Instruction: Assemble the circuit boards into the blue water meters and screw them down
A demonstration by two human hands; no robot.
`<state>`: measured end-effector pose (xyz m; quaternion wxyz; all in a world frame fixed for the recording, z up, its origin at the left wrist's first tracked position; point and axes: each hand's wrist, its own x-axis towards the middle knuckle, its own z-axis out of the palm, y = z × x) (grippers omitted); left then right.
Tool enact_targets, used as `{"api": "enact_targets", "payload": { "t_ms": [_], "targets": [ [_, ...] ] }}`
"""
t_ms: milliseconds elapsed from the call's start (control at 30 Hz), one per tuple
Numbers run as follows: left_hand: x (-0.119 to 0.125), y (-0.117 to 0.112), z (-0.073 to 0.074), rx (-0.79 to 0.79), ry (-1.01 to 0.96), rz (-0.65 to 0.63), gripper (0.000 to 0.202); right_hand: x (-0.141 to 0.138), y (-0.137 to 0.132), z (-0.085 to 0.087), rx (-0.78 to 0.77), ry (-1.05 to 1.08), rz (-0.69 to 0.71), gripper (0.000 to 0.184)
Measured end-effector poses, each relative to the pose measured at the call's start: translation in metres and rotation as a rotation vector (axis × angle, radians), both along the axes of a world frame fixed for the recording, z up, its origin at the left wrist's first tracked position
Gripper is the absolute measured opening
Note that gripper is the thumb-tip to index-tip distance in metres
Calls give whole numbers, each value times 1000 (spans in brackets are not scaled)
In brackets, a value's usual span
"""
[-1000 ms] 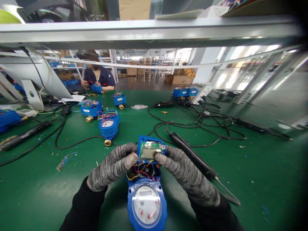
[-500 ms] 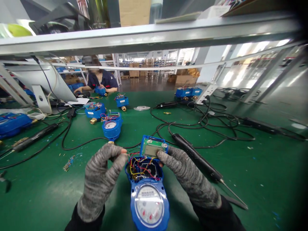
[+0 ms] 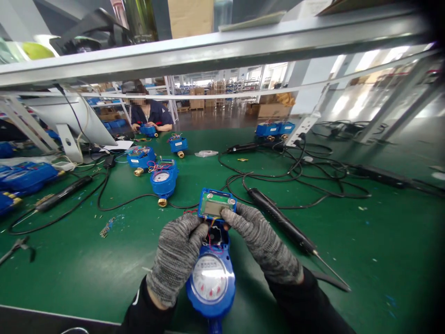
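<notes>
A blue water meter (image 3: 210, 280) with a round glass dial lies in front of me, its wiring compartment (image 3: 214, 235) uncovered. Above that compartment, my right hand (image 3: 260, 241), in a grey knit glove, grips a blue-framed circuit board with a display (image 3: 212, 208) by its right side, thumb on the front. My left hand (image 3: 179, 257), also gloved, is closed at the board's lower left corner. Its fingertips are among the thin coloured wires (image 3: 211, 223) and seem to pinch them. The left hand covers part of the compartment.
A black soldering iron (image 3: 283, 222) lies to the right, its cable (image 3: 299, 171) looping behind. More blue meters (image 3: 163, 181) stand at the left and back. A second iron (image 3: 64, 192), wire scraps (image 3: 107, 227) and a power strip (image 3: 302, 130) are on the green table. A co-worker (image 3: 149, 111) sits opposite.
My left hand has moved right, from beside the compartment to the wires under the board. The wires are now mostly gathered there. My right hand still holds the board. The view has shifted slightly.
</notes>
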<state>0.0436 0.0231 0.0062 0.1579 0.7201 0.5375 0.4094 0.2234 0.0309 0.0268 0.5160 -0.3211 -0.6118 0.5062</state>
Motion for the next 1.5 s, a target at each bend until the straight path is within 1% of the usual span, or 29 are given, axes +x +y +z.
{"api": "enact_targets", "payload": {
  "t_ms": [100, 233, 300, 433, 533, 700, 833, 933, 1067, 1133, 1267, 1367, 1433, 1500],
  "targets": [
    [-2, -2, 1, 54, 47, -60, 16, 2, 0, -1, 26, 18, 16, 27],
    [-11, -7, 6, 111, 101, -175, 21, 3, 1, -8, 25, 6, -37, 29],
    [-14, -8, 7, 131, 145, -194, 24, 3, 2, -11, 32, 3, -24, 30],
    [-14, -5, 6, 176, 273, -173, 23, 4, 1, -11, 28, -7, -26, 29],
    [-11, 1, 3, 170, 340, -133, 21, 3, -1, -9, 2, -2, -24, 28],
    [-9, 4, -3, 88, 422, -76, 21, 0, -1, -7, -29, -4, 2, 29],
    [-6, 0, -2, 5, 439, -20, 21, -1, 0, -7, -34, -3, 3, 30],
    [-1, -2, 2, -52, 400, -15, 21, -1, 1, -7, -21, -7, 4, 30],
    [3, -1, 7, -126, 298, -76, 21, -1, 0, -6, -3, -24, -34, 29],
    [2, -1, 9, -159, 234, -122, 22, -1, 0, -4, -3, -12, -30, 28],
    [-6, -6, 15, -203, 100, -232, 25, 0, 0, -3, 2, 24, 39, 27],
    [-10, -10, 20, -248, -61, -321, 28, 1, 0, -3, 8, 9, 15, 27],
    [-8, -10, 20, -286, -197, -321, 26, 2, -1, -1, 12, -21, -16, 24],
    [-5, -9, 15, -286, -294, -233, 21, 3, -2, 3, 17, -46, -29, 21]
  ]
}}
